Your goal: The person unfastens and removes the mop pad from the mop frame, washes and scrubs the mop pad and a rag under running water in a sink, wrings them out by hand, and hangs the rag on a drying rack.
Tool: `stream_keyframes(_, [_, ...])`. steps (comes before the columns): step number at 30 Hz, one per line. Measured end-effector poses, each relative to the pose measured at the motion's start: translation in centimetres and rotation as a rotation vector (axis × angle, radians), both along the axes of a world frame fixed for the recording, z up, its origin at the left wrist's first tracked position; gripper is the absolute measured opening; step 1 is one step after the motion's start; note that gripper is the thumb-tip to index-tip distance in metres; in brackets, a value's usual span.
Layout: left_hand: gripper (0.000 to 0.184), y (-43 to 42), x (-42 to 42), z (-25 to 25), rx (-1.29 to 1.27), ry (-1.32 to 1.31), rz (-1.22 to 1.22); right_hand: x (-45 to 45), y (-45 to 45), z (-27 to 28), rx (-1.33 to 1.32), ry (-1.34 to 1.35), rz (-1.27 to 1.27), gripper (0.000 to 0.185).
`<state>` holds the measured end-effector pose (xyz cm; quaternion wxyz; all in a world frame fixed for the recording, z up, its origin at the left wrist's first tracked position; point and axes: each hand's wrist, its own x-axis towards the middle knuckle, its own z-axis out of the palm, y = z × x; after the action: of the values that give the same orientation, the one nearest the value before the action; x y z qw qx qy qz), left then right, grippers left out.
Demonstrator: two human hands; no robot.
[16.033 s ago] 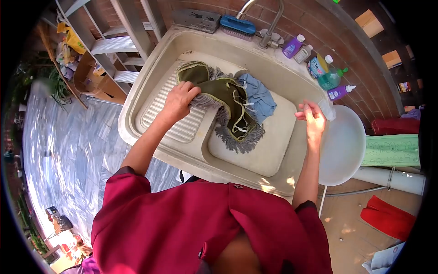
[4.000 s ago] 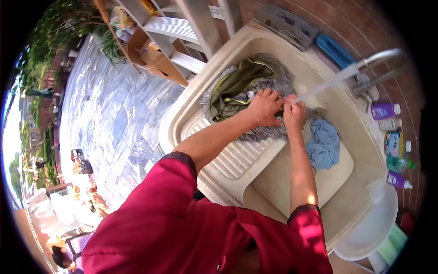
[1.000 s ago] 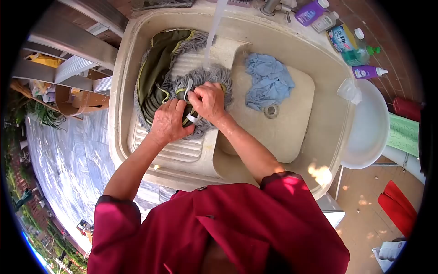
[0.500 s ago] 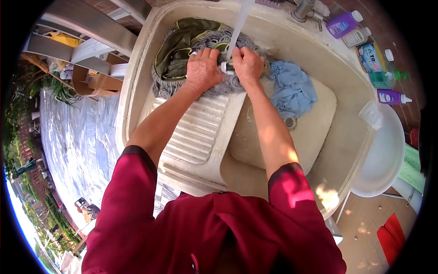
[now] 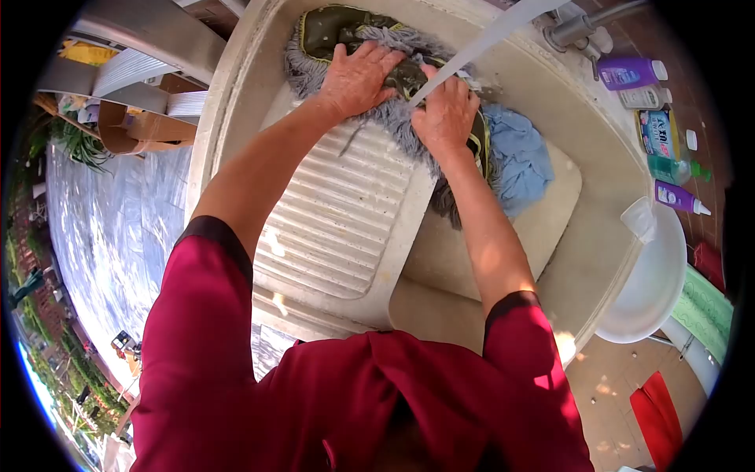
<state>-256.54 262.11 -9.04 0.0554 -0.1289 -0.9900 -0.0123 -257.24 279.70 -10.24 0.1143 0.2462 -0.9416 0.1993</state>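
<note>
A wet grey fringed mop pad (image 5: 405,130) with a dark olive backing and yellow trim lies across the top of the ribbed washboard in the sink. My left hand (image 5: 358,79) rests palm down on it, fingers stretched out and apart. Bent over the pad's right part, my right hand (image 5: 448,114) grips it, its fingertips partly hidden. A water stream (image 5: 487,43) falls onto the pad between both hands. Beside my right hand, a crumpled light blue cloth (image 5: 519,161) lies in the basin.
The stone sink (image 5: 605,236) has a built-in washboard (image 5: 330,212). A metal faucet (image 5: 570,31) and several bottles, including a purple bottle (image 5: 629,73), line its right edge. A white basin (image 5: 649,275) stands at the right. A metal ladder (image 5: 149,39) is at upper left.
The pad now spreads further right, hanging past the washboard's edge. My left hand has flattened from a grip, and my right hand has shifted right. The camera view has shifted too.
</note>
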Motion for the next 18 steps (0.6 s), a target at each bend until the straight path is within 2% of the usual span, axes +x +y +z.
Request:
stream_keyframes(2, [0.053,0.5,-1.2,-0.9,-0.011,0.055,0.061,-3.4,-0.3,-0.9,0.001,0.082,0.033,0.05])
stream_keyframes(4, [0.048,1.2,0.0,-0.3,-0.007,0.063,0.092,-2.9,0.4,-1.3,-0.036,0.137,0.073,0.043])
stream_keyframes(7, [0.046,0.6,4.9,2.0,-0.044,-0.018,-0.077,2.9,1.6,1.7,-0.235,0.058,0.125,0.038])
stream_keyframes(9, [0.048,0.8,10.6,5.4,0.128,-0.025,-0.19,8.2,2.3,4.0,-0.27,-0.059,0.209,0.038])
stream_keyframes(11, [0.051,1.0,15.0,8.2,0.143,-0.202,-0.245,12.2,3.1,6.5,-0.261,-0.224,0.285,0.035])
stream_keyframes(12, [0.052,1.2,16.3,8.7,0.127,-0.249,-0.246,13.4,3.2,6.7,-0.279,-0.205,0.303,0.036])
stream_keyframes(13, [0.053,1.2,16.5,8.6,0.111,-0.293,-0.247,13.5,3.1,6.3,-0.296,-0.183,0.32,0.037])
stream_keyframes(15, [0.052,0.8,13.4,6.5,0.178,-0.197,-0.258,10.2,2.4,5.0,-0.343,-0.098,0.309,0.034])
stream_keyframes(18, [0.051,0.7,5.8,2.8,0.109,-0.06,-0.114,2.8,0.7,2.2,-0.215,0.002,0.114,0.034])
